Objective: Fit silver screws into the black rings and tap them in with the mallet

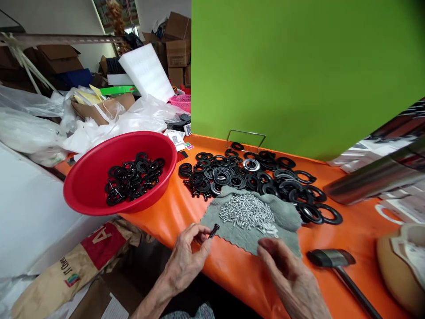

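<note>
Pinching a slim black part (214,230) between thumb and fingertips, the left hand (187,254) had its grip closed on that one piece at the near left edge of the grey-green cloth (285,217). The right hand (295,277) hovered over the cloth's near side, fingers curled — whether its grip held anything, I could not tell. Black pieces, rings among them, lay heaped in the red basin (159,144); these looked like the finished share, though that was only a judgement. Much seemed left: black rings (222,176) spread across the table (232,270) beyond the cloth, and a broad pile of silvery pins (247,212) sat on it.

Fingers covered the lower end of the held part — its full shape was unclear. Overlapping rings and pins defied counting. The bottom edge cut off the mallet's (332,258) handle, and the right edge cropped a tan container (392,266).
</note>
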Tool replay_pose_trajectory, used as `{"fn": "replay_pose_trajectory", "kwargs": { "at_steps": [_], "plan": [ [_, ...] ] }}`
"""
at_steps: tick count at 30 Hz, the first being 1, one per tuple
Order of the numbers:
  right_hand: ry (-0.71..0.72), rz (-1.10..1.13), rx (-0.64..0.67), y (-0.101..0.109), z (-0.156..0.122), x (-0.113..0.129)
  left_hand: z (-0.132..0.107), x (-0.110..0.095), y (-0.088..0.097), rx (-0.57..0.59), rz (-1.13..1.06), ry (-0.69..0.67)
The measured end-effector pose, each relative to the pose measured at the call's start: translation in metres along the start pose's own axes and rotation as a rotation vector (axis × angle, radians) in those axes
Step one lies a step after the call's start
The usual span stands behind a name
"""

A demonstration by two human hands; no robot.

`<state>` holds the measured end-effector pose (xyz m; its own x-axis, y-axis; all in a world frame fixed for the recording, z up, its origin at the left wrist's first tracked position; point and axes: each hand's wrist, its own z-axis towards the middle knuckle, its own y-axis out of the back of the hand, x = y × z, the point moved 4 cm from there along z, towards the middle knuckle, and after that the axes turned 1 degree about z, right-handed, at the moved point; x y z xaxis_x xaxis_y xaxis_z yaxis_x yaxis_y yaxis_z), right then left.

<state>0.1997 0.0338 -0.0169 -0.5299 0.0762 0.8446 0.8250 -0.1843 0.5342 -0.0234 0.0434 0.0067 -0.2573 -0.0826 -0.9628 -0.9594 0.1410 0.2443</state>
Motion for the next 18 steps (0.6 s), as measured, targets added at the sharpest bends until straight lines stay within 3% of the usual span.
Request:
{"fn": "replay_pose_trajectory", "kwargs": {
  "at_steps": [5,9,13,18],
  "plan": [
    [-0.223,0.483,0.01,-0.018,-0.018,0.026,-0.004,0.003,-0.016,0.13,-0.498,0.254],
    [-0.239,0.583,0.036,-0.023,-0.023,0.044,-0.009,-0.001,-0.025,0.172,-0.702,0.348],
    [-0.265,0.604,0.065,-0.022,-0.024,0.046,-0.013,-0.004,-0.031,0.222,-0.773,0.364],
    [-0.262,0.619,0.061,-0.024,-0.025,0.037,-0.017,-0.002,-0.032,0.186,-0.597,0.302]
  ]
}}
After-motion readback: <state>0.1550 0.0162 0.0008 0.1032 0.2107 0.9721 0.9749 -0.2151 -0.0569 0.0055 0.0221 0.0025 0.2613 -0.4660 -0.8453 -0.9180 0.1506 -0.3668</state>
